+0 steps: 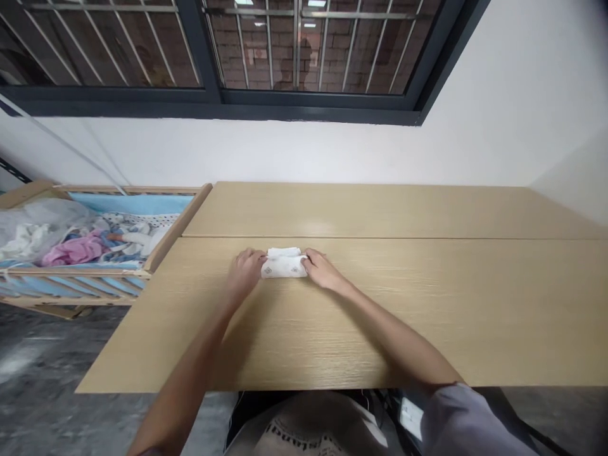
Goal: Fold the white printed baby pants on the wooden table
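Pale wooden table (427, 310), folded white cloth (284, 263)

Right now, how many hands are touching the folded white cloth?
2. The left hand touches the left end of the folded white cloth, and the right hand touches its right end. No other hands show.

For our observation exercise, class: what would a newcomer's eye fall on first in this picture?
A small folded white cloth sits mid-table, with the left hand and right hand at its two ends on the pale wood-grain table. Left of the table, a wooden crib holds heaped clothes. Above, a barred window shows brick outside.
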Demonstrator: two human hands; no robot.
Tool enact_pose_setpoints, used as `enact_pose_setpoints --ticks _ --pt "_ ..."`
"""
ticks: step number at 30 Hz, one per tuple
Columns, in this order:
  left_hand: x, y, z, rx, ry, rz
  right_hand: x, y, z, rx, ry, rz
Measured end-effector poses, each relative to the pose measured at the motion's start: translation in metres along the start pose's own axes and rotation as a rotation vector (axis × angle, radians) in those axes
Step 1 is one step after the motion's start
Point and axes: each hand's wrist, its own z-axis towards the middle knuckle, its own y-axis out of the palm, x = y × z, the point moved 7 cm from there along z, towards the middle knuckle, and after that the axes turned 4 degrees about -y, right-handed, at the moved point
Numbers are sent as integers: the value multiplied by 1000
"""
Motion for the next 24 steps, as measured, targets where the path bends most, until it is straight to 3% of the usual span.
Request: enact_pose_setpoints --ticks 4,8,10,12,16,20,24 --pt "-6 17 40 -8 -56 53 19 5 34 72 108 -67" --pt "-6 28 51 -17 -73 107 26 13 43 101 143 -103" --pt "-1 24 45 22 -75 129 21 12 37 143 116 -137" --pt "9 21 32 67 -57 138 6 11 28 167 -33 -204" --pt "40 38 3 33 136 116 -22 35 13 2 -397 -326" --pt "37 69 -12 -28 122 137 -12 54 13 -91 -413 -395" --pt "26 78 -19 -25 152 165 6 52 10 -62 -398 -392"
